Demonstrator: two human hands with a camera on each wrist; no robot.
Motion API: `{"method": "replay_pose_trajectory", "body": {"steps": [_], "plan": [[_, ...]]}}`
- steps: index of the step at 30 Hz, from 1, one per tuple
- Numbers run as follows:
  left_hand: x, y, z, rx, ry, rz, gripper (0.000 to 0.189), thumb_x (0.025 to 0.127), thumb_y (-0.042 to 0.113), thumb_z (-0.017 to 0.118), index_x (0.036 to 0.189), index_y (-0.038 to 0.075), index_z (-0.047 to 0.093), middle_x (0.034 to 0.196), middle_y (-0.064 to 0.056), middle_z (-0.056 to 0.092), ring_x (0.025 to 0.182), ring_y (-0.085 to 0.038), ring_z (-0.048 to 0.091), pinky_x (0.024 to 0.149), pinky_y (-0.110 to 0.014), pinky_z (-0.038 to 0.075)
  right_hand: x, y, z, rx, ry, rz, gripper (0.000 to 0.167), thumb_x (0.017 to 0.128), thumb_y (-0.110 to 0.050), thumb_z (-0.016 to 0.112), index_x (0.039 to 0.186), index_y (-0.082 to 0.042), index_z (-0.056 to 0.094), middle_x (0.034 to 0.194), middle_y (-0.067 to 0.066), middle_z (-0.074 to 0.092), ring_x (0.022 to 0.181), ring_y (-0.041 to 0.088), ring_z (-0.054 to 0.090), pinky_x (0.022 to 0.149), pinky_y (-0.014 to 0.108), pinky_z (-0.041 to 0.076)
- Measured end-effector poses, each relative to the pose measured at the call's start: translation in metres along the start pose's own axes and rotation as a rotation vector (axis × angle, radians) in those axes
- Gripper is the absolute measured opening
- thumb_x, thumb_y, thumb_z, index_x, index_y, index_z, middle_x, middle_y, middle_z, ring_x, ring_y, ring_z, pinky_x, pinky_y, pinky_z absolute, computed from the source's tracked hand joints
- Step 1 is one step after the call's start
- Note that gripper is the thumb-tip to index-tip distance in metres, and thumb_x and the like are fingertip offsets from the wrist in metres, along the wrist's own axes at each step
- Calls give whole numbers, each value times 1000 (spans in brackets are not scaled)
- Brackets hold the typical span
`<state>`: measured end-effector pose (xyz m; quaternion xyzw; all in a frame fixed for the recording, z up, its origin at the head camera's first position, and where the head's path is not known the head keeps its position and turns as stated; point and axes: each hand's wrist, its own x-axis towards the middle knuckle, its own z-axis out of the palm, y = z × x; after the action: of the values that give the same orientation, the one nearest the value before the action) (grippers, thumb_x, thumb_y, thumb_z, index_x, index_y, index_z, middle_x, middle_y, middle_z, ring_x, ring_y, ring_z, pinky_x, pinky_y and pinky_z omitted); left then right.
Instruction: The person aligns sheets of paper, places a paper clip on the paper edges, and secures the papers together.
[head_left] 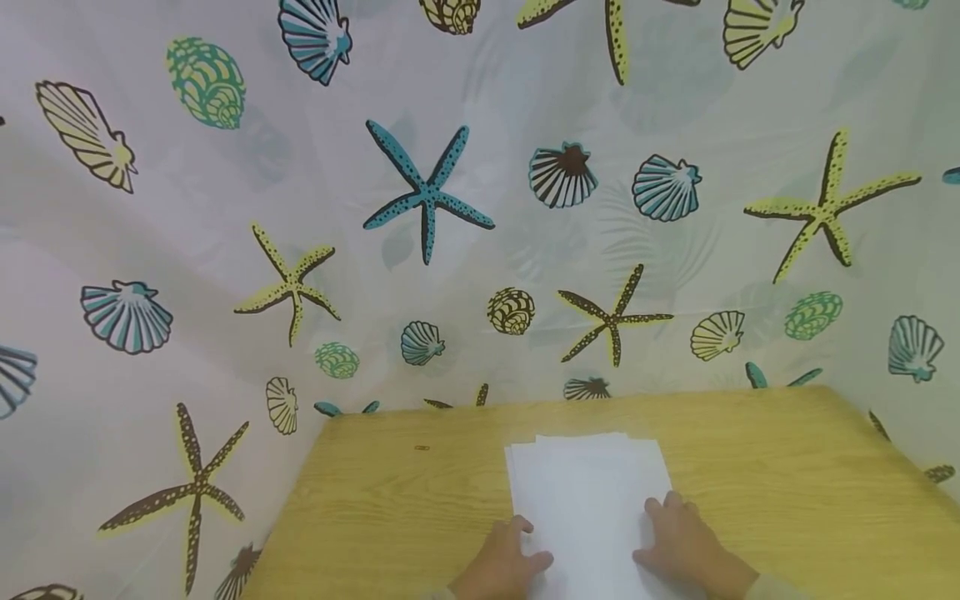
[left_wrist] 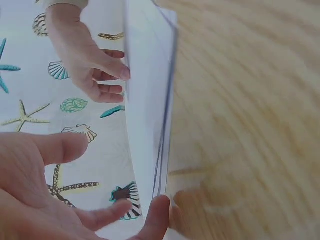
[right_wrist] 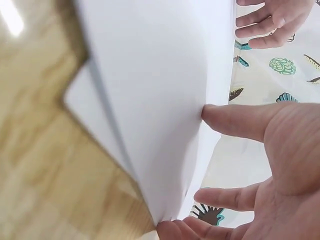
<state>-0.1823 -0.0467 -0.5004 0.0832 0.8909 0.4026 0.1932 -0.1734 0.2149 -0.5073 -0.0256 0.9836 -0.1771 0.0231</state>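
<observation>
A loose stack of white paper sheets [head_left: 588, 500] lies on the wooden table, its sheets unevenly lined up at the far end. At its left side is my left hand [head_left: 504, 557], thumb and fingers spread apart. The left wrist view shows a fingertip [left_wrist: 159, 204] at the edge of the sheets and the thumb away from them. On the right side is my right hand [head_left: 682, 537]. Its thumb [right_wrist: 232, 120] touches the paper in the right wrist view, and its other fingertips are right at the sheets' edge. One sheet's corner [right_wrist: 95, 105] sticks out from the stack.
A small paper clip [head_left: 422, 448] lies on the table [head_left: 397, 500], left of the papers. A pale curtain [head_left: 465, 333] printed with shells and starfish hangs behind the table and along both its sides.
</observation>
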Motion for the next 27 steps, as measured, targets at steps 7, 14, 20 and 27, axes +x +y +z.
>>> {"method": "replay_pose_trajectory", "body": {"steps": [7, 14, 20, 27], "plan": [[-2, -5, -8, 103, 5, 0, 49, 83, 39, 68, 103, -4, 57, 93, -14, 59, 88, -33, 57, 79, -55, 47, -4, -3, 2, -17, -41, 8, 72, 62, -52, 80, 103, 2, 57, 87, 15, 44, 77, 29, 44, 56, 41, 46], [6, -12, -2, 346, 88, 71, 46, 79, 44, 70, 81, 0, 59, 69, -4, 53, 64, -23, 51, 64, -46, 47, -3, -6, 2, -35, -66, 19, 81, 60, -57, 79, 107, 4, 57, 92, 18, 48, 80, 30, 47, 62, 47, 49], [9, -10, 3, 490, 169, 131, 42, 77, 43, 71, 72, 4, 55, 63, -2, 49, 59, -20, 48, 63, -43, 44, 0, -8, 3, -51, -80, 39, 85, 59, -59, 79, 110, 5, 57, 96, 21, 49, 82, 32, 49, 67, 51, 50], [11, -4, 5, 510, 179, 128, 43, 75, 45, 72, 65, 8, 53, 58, 1, 47, 54, -17, 46, 59, -40, 44, 1, -9, 1, -48, -87, 46, 88, 58, -59, 79, 112, 7, 56, 95, 20, 48, 80, 30, 48, 67, 48, 50]]}}
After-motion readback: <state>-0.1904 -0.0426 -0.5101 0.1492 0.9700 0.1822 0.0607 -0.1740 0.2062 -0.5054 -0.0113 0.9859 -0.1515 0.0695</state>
